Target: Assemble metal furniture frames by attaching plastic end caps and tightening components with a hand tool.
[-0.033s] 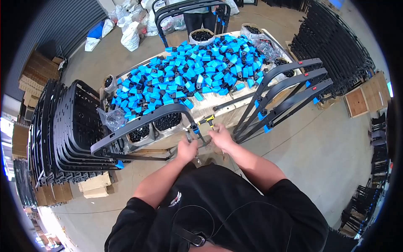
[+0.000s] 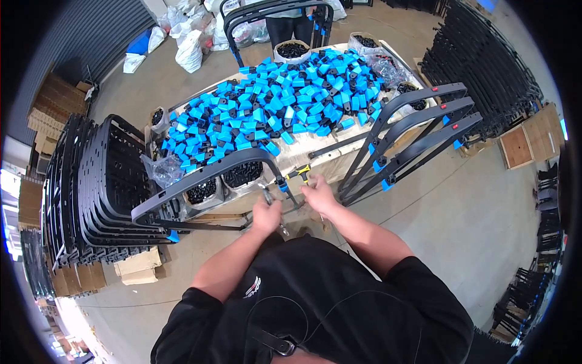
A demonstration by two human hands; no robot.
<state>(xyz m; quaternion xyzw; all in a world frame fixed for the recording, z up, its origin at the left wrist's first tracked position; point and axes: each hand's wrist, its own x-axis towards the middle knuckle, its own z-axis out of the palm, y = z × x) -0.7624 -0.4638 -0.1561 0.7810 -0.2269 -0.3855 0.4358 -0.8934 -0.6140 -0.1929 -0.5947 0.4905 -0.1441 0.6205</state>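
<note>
My left hand [image 2: 267,216] is closed around a slim silver metal tool [image 2: 267,195], whose ends show above and below the fist; its exact kind is unclear. My right hand [image 2: 319,196] is closed just below a yellow-and-black T-handle tool [image 2: 299,174], apparently gripping its shaft; a thin metal end shows under the hand. Left of both hands leans a black curved tube frame [image 2: 209,176] with a blue end piece [image 2: 282,184] close to my left hand. The fingertips are partly hidden.
A table [image 2: 303,145] bears a heap of blue-and-black plastic pieces [image 2: 273,109]. Sacks of small black parts [image 2: 244,175] stand along its edges. Three black frames [image 2: 418,133] lean at its right; stacked frames [image 2: 103,188] stand left. A person [image 2: 290,30] stands across the table.
My left hand and the silver tool have shifted very slightly left. My right hand stays almost where it was, by the T-handle tool.
</note>
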